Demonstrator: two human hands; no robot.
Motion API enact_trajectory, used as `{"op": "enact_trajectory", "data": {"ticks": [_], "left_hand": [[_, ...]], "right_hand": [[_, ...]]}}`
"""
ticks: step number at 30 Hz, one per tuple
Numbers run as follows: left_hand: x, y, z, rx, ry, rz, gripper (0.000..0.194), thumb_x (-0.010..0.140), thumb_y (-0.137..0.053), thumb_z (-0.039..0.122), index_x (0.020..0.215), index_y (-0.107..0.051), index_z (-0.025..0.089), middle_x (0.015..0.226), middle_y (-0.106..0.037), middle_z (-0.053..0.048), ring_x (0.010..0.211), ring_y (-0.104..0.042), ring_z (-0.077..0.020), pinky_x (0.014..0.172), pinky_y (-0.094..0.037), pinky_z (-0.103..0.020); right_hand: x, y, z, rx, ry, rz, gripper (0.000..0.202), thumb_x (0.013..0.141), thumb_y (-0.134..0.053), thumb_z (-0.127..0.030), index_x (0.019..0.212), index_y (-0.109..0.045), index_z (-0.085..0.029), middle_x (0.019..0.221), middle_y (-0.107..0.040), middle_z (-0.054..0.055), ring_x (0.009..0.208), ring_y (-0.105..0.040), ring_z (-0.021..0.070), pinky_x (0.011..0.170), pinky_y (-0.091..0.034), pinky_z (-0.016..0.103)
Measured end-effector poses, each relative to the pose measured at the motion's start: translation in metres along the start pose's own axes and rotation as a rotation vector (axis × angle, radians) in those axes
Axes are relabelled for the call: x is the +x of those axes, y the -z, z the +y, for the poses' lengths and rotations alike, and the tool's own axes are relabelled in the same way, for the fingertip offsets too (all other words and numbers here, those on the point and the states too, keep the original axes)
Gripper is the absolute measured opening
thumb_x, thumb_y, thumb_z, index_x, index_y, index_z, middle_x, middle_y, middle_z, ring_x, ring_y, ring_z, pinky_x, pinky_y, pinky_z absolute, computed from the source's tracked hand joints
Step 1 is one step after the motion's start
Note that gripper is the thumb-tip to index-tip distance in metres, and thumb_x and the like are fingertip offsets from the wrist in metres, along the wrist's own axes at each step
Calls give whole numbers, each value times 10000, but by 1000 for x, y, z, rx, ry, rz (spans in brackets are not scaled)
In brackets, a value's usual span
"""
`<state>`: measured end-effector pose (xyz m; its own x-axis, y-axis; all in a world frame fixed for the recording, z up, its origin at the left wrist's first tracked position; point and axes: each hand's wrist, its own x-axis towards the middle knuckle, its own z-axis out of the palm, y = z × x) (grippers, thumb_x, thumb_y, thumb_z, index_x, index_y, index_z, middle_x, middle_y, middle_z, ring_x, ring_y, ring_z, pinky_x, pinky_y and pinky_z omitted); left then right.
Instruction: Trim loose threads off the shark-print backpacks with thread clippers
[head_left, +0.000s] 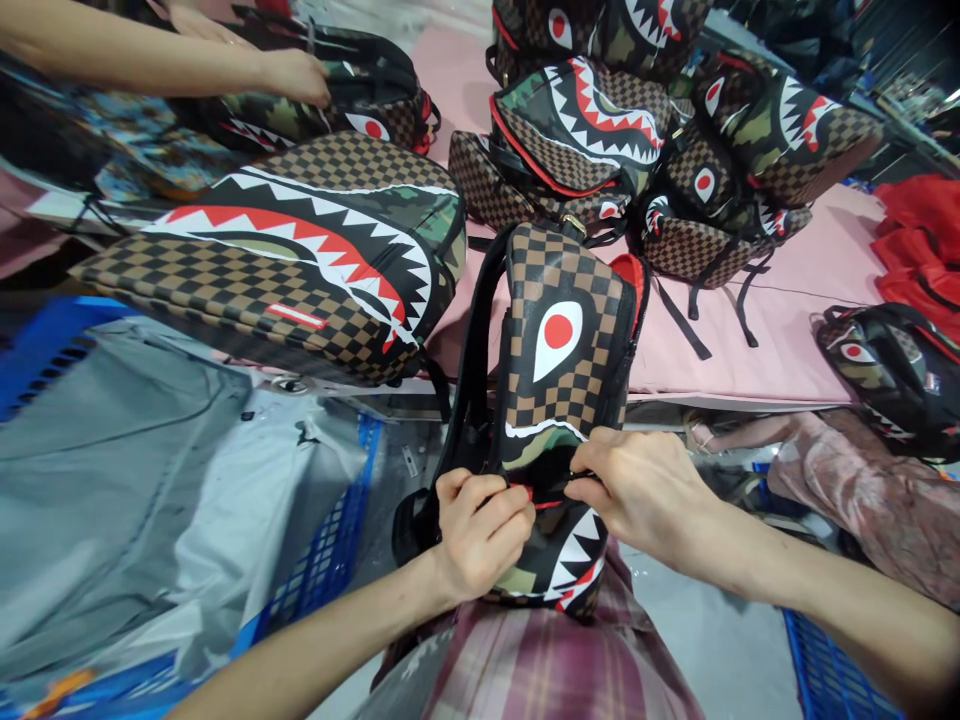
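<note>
Your left hand and right hand are both closed, pinching the zipper seam on the checkered shark-mouth backpack. The backpack stands upright on your lap, its top leaning against the edge of the pink desk. A larger backpack lies just left. A co-worker's hand rests on another bag.

No words, brands or numbers can be read anywhere: the small red tag on the big backpack up and left of the left hand shows only a pale stripe, too small to make out any lettering.
</note>
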<state>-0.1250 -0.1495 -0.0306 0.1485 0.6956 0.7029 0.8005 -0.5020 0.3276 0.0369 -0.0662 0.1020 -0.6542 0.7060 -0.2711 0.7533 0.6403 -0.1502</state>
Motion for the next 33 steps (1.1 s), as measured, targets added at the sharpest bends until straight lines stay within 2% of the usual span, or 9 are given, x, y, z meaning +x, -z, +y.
{"op": "enact_trajectory", "data": {"ticks": [8, 16, 18, 20, 23, 26, 29, 31, 33], "left_hand": [[17, 4, 5, -24, -20, 165, 167, 814, -565, 85, 679, -564, 183, 634, -640, 39, 651, -514, -124, 629, -314, -322], [21, 2, 5, -37, -12, 190, 166, 815, -563, 92, 671, -565, 173, 653, -635, 24, 656, -514, -132, 622, -312, -329], [21, 1, 5, -32, -11, 203, 159, 789, -588, 70, 667, -567, 171, 652, -631, 22, 650, -510, -132, 616, -312, -325], [22, 1, 5, -36, 0, 213, 158, 770, -598, 49, 673, -568, 170, 655, -626, 20, 640, -506, -131, 615, -328, -319], [23, 7, 3, -62, 24, 195, 123, 787, -594, 75, 716, -573, 173, 680, -617, 10, 657, -514, -134, 633, -388, -303], [33, 22, -5, -142, 19, 49, 39, 852, -557, 171, 838, -592, 173, 725, -613, -7, 679, -537, -126, 638, -440, -253], [53, 42, -17, -173, 9, -296, 166, 910, -449, 197, 961, -607, 189, 670, -586, 17, 573, -533, -94, 518, -401, -192], [70, 50, -25, -96, -26, -580, 155, 872, -498, 180, 829, -641, 222, 584, -547, 45, 453, -480, -82, 399, -277, -203], [84, 51, -31, 10, -67, -735, 149, 781, -609, 182, 637, -622, 215, 535, -536, 51, 395, -430, -80, 375, -184, -230]], "right_hand": [[2, 0, 5, 48, -5, -25, 124, 832, -576, -255, 731, -619, -195, 706, -625, -12, 559, -486, 93, 500, -174, 265], [3, -1, 7, 40, 38, -27, 153, 843, -567, -253, 718, -617, -181, 690, -620, 2, 548, -509, 98, 500, -210, 256], [1, 1, 12, 87, 26, 26, 144, 862, -544, -262, 780, -633, -184, 727, -636, 16, 602, -556, 120, 525, -271, 246], [-4, -3, 17, 164, 39, 106, 169, 871, -540, -308, 951, -633, -191, 817, -659, 37, 690, -598, 149, 575, -337, 243], [-15, -20, 21, 237, 84, 163, 267, 832, -592, -295, 1083, -599, -205, 825, -655, 31, 684, -596, 149, 576, -362, 235], [-23, -45, 20, 229, 139, 266, 150, 825, -535, -136, 926, -631, -192, 688, -583, -7, 569, -517, 106, 523, -322, 219], [-25, -60, 17, 207, 245, 409, 188, 829, -455, -74, 843, -615, -171, 643, -520, -13, 535, -444, 103, 504, -293, 230], [-24, -62, 16, 182, 294, 435, 195, 828, -440, -69, 825, -608, -169, 639, -503, -12, 536, -420, 110, 499, -278, 243], [-21, -61, 14, 159, 329, 436, 193, 830, -436, -75, 807, -601, -173, 639, -495, -12, 539, -404, 115, 501, -268, 252]]}}
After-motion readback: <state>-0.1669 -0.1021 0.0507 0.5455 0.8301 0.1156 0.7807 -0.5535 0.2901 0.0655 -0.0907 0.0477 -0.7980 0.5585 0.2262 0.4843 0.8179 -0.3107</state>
